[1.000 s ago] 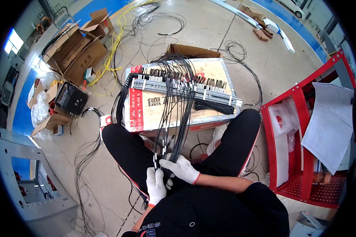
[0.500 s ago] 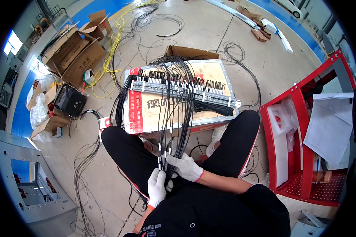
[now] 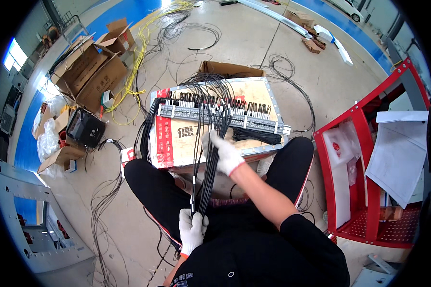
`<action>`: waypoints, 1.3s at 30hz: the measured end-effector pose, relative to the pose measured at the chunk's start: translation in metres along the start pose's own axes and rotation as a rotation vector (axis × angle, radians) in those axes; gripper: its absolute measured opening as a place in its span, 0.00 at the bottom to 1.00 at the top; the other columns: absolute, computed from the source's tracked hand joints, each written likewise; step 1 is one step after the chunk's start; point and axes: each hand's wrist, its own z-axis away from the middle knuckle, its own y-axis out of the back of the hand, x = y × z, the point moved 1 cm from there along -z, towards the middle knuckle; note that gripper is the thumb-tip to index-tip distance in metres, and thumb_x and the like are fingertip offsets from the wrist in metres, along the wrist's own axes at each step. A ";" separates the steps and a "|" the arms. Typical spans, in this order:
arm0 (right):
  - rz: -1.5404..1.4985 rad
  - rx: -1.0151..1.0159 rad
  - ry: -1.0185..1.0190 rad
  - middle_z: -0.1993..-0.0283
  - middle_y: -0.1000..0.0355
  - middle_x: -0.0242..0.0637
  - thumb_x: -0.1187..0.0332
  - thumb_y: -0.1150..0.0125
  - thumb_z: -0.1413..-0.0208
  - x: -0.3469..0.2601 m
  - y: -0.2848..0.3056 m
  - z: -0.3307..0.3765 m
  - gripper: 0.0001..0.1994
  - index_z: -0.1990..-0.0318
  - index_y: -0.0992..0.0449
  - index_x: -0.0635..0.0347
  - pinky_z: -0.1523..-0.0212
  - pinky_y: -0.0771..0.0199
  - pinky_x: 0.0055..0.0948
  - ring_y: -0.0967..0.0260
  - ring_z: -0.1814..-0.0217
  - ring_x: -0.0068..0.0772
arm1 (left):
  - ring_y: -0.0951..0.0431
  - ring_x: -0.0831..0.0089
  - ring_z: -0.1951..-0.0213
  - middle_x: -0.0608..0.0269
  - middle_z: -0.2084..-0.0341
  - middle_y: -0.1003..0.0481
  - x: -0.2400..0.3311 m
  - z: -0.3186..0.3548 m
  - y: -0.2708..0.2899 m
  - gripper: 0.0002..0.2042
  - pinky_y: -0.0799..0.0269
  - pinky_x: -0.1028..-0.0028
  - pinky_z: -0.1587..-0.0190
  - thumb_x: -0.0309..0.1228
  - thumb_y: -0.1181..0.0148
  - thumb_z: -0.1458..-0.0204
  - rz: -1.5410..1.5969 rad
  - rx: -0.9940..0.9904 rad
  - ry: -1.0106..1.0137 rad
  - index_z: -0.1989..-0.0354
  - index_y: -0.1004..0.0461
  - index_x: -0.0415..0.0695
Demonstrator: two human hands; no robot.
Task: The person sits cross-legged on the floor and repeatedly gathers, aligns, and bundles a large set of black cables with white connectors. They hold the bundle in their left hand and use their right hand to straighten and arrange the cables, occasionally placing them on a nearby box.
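Observation:
A bundle of thin black cables runs from the long grey terminal-block rail down to my lap. White marker sleeves show on some of the cables low down. My left hand, in a white glove, is closed round the lower end of the bundle. Higher up, just below the rail, my gloved right hand is wrapped round the same cables. The rail lies across a wooden box with metal edging and red tape. Short looped wires stand along the rail's far side.
Open cardboard boxes, yellow cable and a black case lie at the left. More black cables trail over the floor. A red metal frame holding papers stands at the right, a grey cabinet panel lower left.
My right hand has moved up along the cables from beside my left hand to just below the rail. The left hand has stayed low, shifting slightly, still holding the bundle.

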 end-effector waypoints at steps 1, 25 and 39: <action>0.063 0.007 0.048 0.64 0.23 0.31 0.58 0.51 0.31 -0.015 -0.005 -0.011 0.15 0.57 0.23 0.59 0.62 0.26 0.25 0.29 0.68 0.25 | 0.40 0.84 0.87 0.62 0.81 0.29 0.002 0.001 -0.001 0.05 0.45 0.81 0.85 0.26 0.51 0.40 -0.004 0.004 -0.006 0.65 0.39 0.41; 0.774 -0.127 -0.058 0.67 0.28 0.30 0.61 0.44 0.37 0.062 0.010 0.136 0.13 0.61 0.23 0.63 0.63 0.33 0.24 0.34 0.65 0.20 | 0.31 0.79 0.84 0.58 0.78 0.23 0.002 0.004 0.000 0.09 0.37 0.79 0.81 0.33 0.56 0.34 -0.151 0.045 0.038 0.64 0.37 0.39; 0.040 -0.056 0.027 0.74 0.31 0.26 0.64 0.45 0.34 -0.049 0.009 -0.045 0.08 0.63 0.28 0.57 0.75 0.30 0.23 0.33 0.75 0.20 | 0.36 0.82 0.85 0.62 0.81 0.27 0.009 0.008 -0.002 0.07 0.42 0.80 0.83 0.31 0.57 0.36 -0.131 0.082 0.008 0.64 0.37 0.41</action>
